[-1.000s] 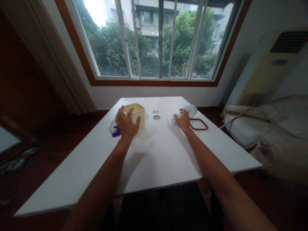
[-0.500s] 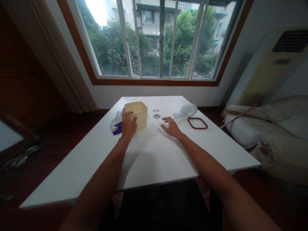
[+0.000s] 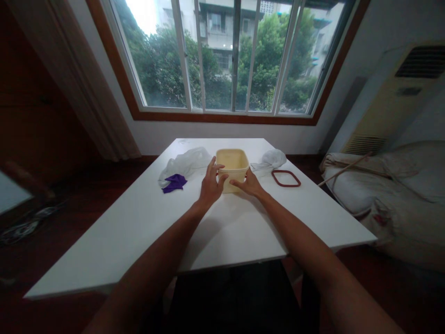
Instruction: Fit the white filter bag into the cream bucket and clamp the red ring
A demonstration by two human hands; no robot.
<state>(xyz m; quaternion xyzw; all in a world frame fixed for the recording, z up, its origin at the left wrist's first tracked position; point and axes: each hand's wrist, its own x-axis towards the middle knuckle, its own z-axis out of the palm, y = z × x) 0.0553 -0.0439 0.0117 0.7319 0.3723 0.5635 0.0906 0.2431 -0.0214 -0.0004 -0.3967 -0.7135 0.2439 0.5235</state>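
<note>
An open, pale yellow square container (image 3: 237,173) stands near the middle of the white table (image 3: 139,236). My left hand (image 3: 212,183) grips its left side, thumb on the near wall and fingers along the side. On the opposite side my right hand (image 3: 250,183) holds it, thumb also at the near wall. Small red bits show beside the container, too small to make out. A purple cloth (image 3: 174,183) lies to the left, against a clear plastic bag (image 3: 189,161). To the right is a rounded red-brown frame (image 3: 285,178).
A second crumpled plastic bag (image 3: 273,159) lies at the back right of the table. Beyond the right edge are large wrapped bundles (image 3: 399,204) with a thin stick. A window (image 3: 222,60) is behind the table.
The container has moved right to the middle with my left hand, uncovering the plastic bag and purple cloth. My right hand, empty before, now holds the container's right side.
</note>
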